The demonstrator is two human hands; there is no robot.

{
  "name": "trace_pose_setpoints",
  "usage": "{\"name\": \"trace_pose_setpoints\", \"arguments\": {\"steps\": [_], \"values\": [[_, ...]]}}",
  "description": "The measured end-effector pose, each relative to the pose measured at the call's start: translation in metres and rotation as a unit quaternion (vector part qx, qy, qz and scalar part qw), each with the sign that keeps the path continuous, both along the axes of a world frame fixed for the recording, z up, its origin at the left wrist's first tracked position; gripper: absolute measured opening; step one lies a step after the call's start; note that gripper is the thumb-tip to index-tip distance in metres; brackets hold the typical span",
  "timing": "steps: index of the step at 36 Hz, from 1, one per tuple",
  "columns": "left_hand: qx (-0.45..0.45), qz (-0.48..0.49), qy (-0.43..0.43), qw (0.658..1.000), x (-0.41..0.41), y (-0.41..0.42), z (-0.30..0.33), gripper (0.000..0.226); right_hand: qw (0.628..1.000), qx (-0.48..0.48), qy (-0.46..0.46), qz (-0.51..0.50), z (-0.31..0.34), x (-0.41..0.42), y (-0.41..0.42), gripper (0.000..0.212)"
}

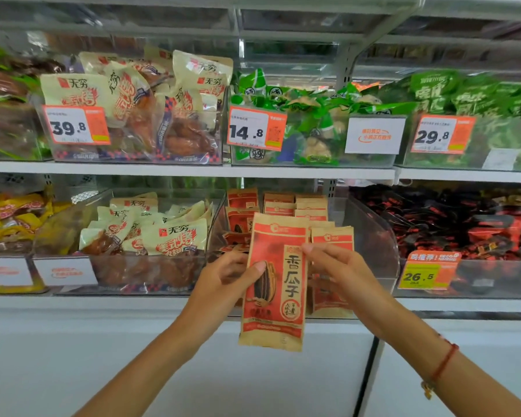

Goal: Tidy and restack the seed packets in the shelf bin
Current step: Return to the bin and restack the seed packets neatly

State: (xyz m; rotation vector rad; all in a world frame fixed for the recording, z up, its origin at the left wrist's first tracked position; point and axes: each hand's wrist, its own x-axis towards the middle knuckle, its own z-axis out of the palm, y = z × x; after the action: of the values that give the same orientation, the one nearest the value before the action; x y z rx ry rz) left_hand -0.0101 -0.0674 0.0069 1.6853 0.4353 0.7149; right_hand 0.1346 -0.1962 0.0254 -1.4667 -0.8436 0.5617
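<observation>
A brown and red seed packet point(275, 284) with a sunflower seed picture stands upright in front of the lower shelf. My left hand point(226, 281) grips its left edge, thumb across the front. My right hand point(340, 269) pinches its upper right edge. Behind it, the clear shelf bin point(370, 236) holds several more seed packets point(295, 209), upright in rows at the back and right; a few on the left point(236, 239) lie tilted.
Clear bins of cream snack packs point(163, 233) on the left and dark red packs point(451, 221) on the right flank the seed bin. A yellow price tag point(424, 273) reads 26.5. The upper shelf carries more bins. White cabinet fronts lie below.
</observation>
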Motion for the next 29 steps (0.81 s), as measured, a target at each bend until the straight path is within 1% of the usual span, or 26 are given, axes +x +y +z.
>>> {"name": "trace_pose_setpoints", "arguments": {"steps": [2, 4, 9, 11, 13, 17, 20, 24, 27, 29], "values": [[-0.015, 0.024, -0.009, 1.0, 0.0, -0.001, -0.002, 0.026, 1.0, -0.003, -0.021, -0.02, -0.002, 0.0, 0.002, 0.02], [-0.011, 0.032, -0.008, 0.999, 0.0, 0.0, -0.004, 0.031, 0.999, 0.001, -0.04, -0.035, -0.004, 0.0, 0.003, 0.015], [0.0, 0.016, 0.017, 1.0, -0.005, 0.0, -0.007, 0.038, 0.995, 0.007, -0.077, -0.068, -0.009, -0.002, 0.006, 0.008], [-0.014, -0.011, 0.044, 0.999, -0.006, 0.0, -0.009, 0.036, 0.994, 0.014, -0.075, -0.079, -0.011, -0.003, 0.007, 0.009], [-0.039, -0.044, 0.069, 0.996, -0.009, 0.0, -0.011, 0.028, 0.994, 0.023, -0.057, -0.088, -0.013, -0.003, 0.008, 0.011], [-0.05, -0.061, 0.091, 0.993, -0.012, 0.001, -0.015, 0.024, 0.996, 0.024, -0.019, -0.081, -0.015, -0.003, 0.008, 0.014], [-0.039, -0.047, 0.067, 0.996, -0.013, 0.001, -0.012, 0.023, 0.998, 0.012, -0.013, -0.055, -0.012, -0.003, 0.008, 0.017], [-0.019, -0.002, 0.016, 1.0, -0.015, 0.002, -0.006, 0.034, 0.999, 0.009, -0.036, -0.007, -0.003, -0.007, 0.005, 0.023], [-0.027, 0.034, -0.025, 0.999, -0.015, 0.002, -0.003, 0.027, 0.998, 0.019, -0.039, 0.045, -0.003, -0.014, 0.005, 0.026], [-0.029, 0.045, -0.046, 0.998, -0.014, 0.001, -0.002, 0.024, 0.997, 0.021, -0.058, 0.051, -0.006, -0.018, 0.006, 0.027]]}}
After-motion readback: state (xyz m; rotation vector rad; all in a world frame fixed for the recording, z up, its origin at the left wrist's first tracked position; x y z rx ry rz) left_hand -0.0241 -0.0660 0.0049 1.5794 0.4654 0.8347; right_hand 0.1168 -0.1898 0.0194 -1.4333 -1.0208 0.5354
